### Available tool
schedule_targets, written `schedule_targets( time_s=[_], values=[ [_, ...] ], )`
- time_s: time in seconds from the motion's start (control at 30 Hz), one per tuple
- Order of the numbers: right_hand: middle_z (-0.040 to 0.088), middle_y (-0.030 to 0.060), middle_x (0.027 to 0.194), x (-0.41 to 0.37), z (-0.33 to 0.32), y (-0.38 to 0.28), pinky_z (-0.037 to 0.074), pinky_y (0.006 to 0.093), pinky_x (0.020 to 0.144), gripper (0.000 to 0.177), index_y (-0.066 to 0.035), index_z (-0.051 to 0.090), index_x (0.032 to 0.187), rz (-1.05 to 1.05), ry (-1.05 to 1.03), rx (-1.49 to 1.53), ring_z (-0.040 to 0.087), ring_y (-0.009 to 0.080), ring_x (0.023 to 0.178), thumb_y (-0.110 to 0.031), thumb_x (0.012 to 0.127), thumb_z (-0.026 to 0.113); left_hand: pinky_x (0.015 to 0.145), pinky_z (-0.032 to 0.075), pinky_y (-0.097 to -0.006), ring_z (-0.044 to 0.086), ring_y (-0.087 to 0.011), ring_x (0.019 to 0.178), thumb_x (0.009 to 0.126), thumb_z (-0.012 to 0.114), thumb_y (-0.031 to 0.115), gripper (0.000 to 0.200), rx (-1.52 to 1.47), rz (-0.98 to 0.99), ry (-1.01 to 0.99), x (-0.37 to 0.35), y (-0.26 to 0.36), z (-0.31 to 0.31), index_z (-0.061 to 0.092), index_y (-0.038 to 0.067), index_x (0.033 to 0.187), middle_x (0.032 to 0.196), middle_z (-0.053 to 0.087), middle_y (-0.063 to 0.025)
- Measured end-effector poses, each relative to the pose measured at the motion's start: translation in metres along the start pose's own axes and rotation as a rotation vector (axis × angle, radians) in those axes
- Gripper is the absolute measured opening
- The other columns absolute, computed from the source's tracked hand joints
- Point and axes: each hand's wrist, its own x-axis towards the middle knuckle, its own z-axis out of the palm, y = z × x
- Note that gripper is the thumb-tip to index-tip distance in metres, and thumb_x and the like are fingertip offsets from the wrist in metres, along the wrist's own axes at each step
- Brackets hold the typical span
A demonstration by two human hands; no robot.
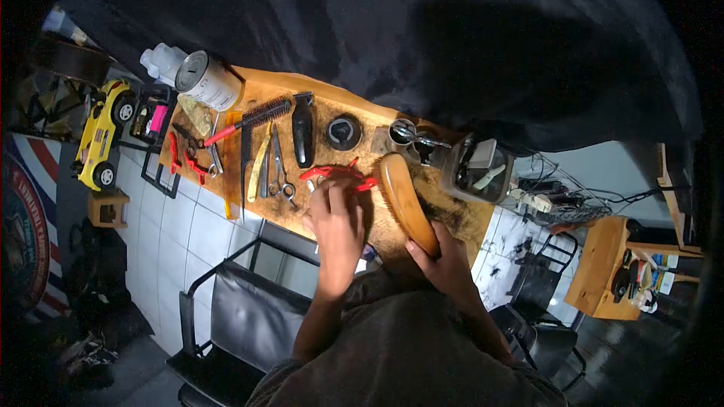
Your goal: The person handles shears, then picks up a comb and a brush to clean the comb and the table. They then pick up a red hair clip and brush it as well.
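Well off to the left of the left hand, two small red clips lie near the end of the counter. Coming in from there, a red-handled round brush slants across an orange comb, then a pale yellow razor and a pair of scissors lie side by side, pointing away from the person. Black clippers lie beyond the left hand, a little to its left, and a round black tub sits farther out.

The left hand is palm down with fingers bent, just on the near side of a larger red clip. That clip lies crosswise past the fingertips, and this hand is the nearer one to it. Whether the fingers pinch anything I cannot tell — the back of the hand hides them.

Right of that hand is the wooden brush, closed in the grip of the right hand at its near end. From that grip its long axis runs away from the body and leans left, the far end pointing out over the counter — bristles toward the left hand, smooth back to the right. Beyond the right hand, slightly right, stands a plastic bin.
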Motion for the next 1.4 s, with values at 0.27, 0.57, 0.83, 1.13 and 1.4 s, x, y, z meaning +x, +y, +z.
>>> schedule_targets(
  time_s=[0.27, 0.57, 0.83, 1.13, 1.4],
  values=[
    [0.066, 0.0178, 0.087, -0.026, -0.005, -0.013, 0.050, 0.0344, 0.070, 0.033, -0.001, 0.053, 0.111, -0.027, 0.046, 0.071, 0.067, 0.0279, 0.081, -0.016, 0.085, 0.065, 0.059, 0.046, -0.0291, 0.061, -0.0190, 0.071, 0.085, 0.061, 0.005, 0.019, -0.353, -0.049, 0.100, -0.023, -0.013, -0.013, 0.055, -0.002, 0.102, 0.082, 0.062, -0.0154],
    [0.054, 0.0212, 0.122, -0.070, -0.004, -0.039, 0.037, 0.0355, 0.099, 0.052, -0.006, 0.045, 0.133, -0.116, -0.142, 0.089, 0.052, 0.0307, 0.114, -0.018, 0.086, 0.062, 0.070, 0.049, -0.0231, 0.063, -0.0111, 0.079, 0.080, 0.066, 0.003, 0.030, -0.742, -0.178, 0.214, -0.067, -0.018, -0.016, 0.055, -0.003, 0.108, 0.086, 0.066, -0.0067],
    [0.061, 0.0196, 0.113, -0.087, 0.003, -0.032, 0.041, 0.0340, 0.093, 0.041, -0.005, 0.053, 0.126, -0.125, -0.085, -0.005, 0.058, 0.0272, 0.107, -0.021, 0.089, 0.061, 0.079, 0.048, -0.0263, 0.062, -0.0148, 0.086, 0.071, 0.073, -0.005, 0.034, -0.808, -0.020, 0.277, -0.094, -0.031, -0.018, 0.057, -0.002, 0.101, 0.096, 0.065, -0.0116],
    [0.062, 0.0243, 0.107, -0.097, -0.021, -0.036, 0.050, 0.0378, 0.081, 0.051, -0.004, 0.043, 0.134, 0.032, 0.065, 0.053, 0.064, 0.0346, 0.095, -0.030, 0.091, 0.056, 0.068, 0.042, -0.0209, 0.057, -0.0086, 0.085, 0.077, 0.070, -0.005, 0.031, -0.750, -0.032, 0.208, -0.102, -0.028, -0.018, 0.052, 0.002, 0.101, 0.098, 0.063, -0.0066],
    [0.060, 0.0240, 0.112, -0.095, 0.003, -0.037, 0.047, 0.0376, 0.088, 0.052, -0.004, 0.048, 0.129, -0.214, -0.085, -0.014, 0.061, 0.0354, 0.102, -0.032, 0.088, 0.061, 0.086, 0.043, -0.0254, 0.054, -0.0141, 0.094, 0.080, 0.062, -0.006, 0.036, -0.990, -0.063, 0.132, -0.099, -0.019, -0.011, 0.043, 0.000, 0.111, 0.102, 0.054, -0.0103]
  ],
)
